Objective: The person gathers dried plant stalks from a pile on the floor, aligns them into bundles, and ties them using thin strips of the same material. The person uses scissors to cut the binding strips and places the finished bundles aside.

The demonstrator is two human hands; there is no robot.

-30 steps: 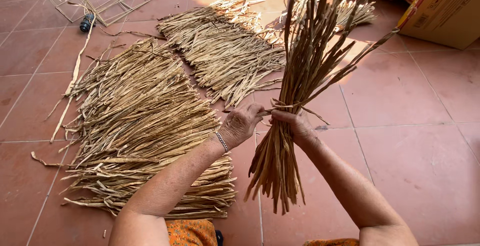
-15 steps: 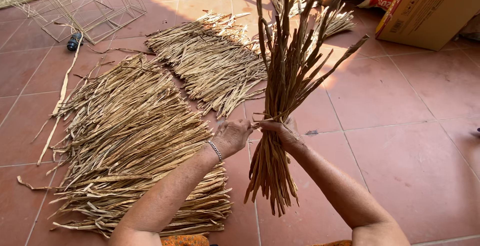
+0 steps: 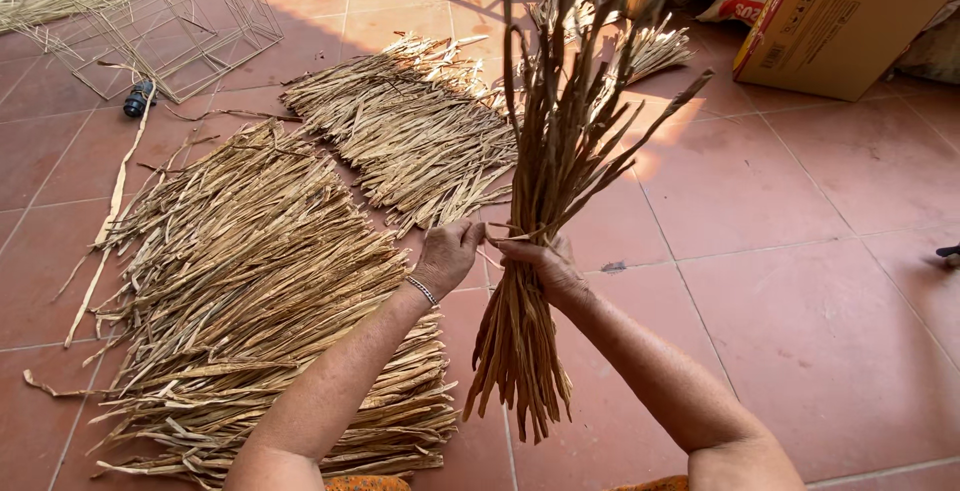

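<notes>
I hold a bundle of long dried plant stalks (image 3: 545,161) upright in front of me, its lower ends hanging toward the floor. My right hand (image 3: 545,266) grips the bundle at its middle. My left hand (image 3: 448,256), a bracelet on its wrist, pinches a thin strand wound around the same spot. The stalks fan out above my hands and hang in a tighter clump below them.
A large heap of dried stalks (image 3: 250,291) lies on the red tile floor at left, a smaller heap (image 3: 420,131) behind it. A wire frame (image 3: 170,21) and a small dark bottle (image 3: 137,99) sit at far left. A cardboard box (image 3: 835,21) stands at back right.
The bundle has stayed in both hands and shifted slightly in view. My left hand has moved closer to the binding point, working the strand around the stalks.
</notes>
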